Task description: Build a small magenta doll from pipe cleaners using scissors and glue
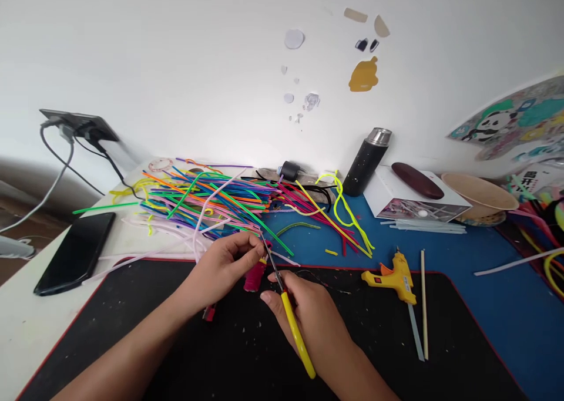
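My left hand (227, 266) is closed in a pinch on a small dark-pink pipe-cleaner piece (254, 276) held just above the black mat (132, 336). My right hand (308, 319) grips yellow-handled scissors (291, 313), and their blades reach up to the pink piece at my left fingertips. A big heap of coloured pipe cleaners (207, 204) lies right behind my hands.
A yellow glue gun (394, 277) with a glue stick and a wooden stick (423, 301) lie right of my hands. A black phone (74, 251) rests at the left edge. At the back stand a black flask (365, 160), a white box (414, 201) and a paper bowl (480, 195).
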The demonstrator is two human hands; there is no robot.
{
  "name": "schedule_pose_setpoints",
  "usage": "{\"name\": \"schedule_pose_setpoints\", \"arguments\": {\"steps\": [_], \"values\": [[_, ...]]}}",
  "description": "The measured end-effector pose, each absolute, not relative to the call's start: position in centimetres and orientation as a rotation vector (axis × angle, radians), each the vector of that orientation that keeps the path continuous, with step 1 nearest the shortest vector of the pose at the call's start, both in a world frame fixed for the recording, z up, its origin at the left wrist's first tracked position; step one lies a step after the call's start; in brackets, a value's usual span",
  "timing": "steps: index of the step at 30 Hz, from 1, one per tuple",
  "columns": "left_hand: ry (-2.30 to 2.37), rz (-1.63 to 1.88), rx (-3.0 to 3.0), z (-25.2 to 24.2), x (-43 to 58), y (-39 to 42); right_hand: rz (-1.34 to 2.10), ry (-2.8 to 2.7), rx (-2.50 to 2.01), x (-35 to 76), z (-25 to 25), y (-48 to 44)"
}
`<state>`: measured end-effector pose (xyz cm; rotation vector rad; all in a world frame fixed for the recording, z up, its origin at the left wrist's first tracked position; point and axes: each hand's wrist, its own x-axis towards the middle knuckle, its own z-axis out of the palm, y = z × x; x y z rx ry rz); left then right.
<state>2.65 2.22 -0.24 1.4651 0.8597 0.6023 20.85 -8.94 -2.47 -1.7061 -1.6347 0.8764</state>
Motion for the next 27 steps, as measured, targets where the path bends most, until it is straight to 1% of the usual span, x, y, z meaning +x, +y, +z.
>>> {"name": "schedule_pose_setpoints", "arguments": {"steps": [8,27], "values": [[0.914,0.629,1.483,0.37,2.65,2.46,0.826,-1.631,-1.684,21.08,-2.63,-8.52],[0.915,0.627,1.443,-0.33,2.72,2.84,0.890,-1.591,-1.665,20.93,-3.18,-8.45]]}}
